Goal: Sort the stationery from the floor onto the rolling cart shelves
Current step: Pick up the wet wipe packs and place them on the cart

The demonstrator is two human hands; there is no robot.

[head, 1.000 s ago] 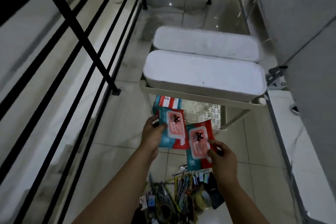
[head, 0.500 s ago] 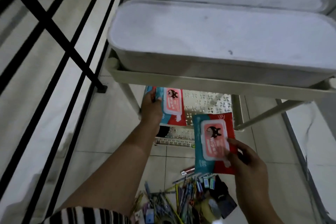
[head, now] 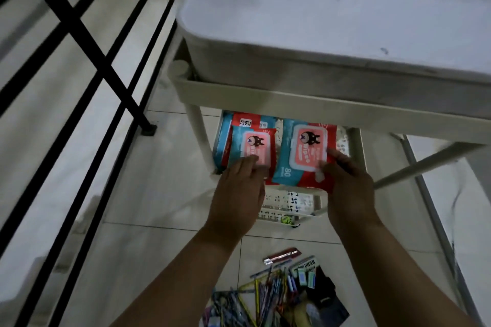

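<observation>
The cart (head: 305,103) runs off the top and right edges, so its far end and most of its lower shelves go unseen; its top tray rim covers the back of the shelf below. Under the left hand (head: 239,188) the near end of a wipes pack (head: 252,145) is hidden, and that pack covers most of another pack (head: 240,121) beneath it. The right hand (head: 345,180) hides the near right corner of a third pack (head: 305,151). The stationery pile (head: 273,292) is cut by the bottom edge, its pieces too tangled and dim to tell apart. A small green thing (head: 287,219) on the lowest shelf is too blurred to name.
</observation>
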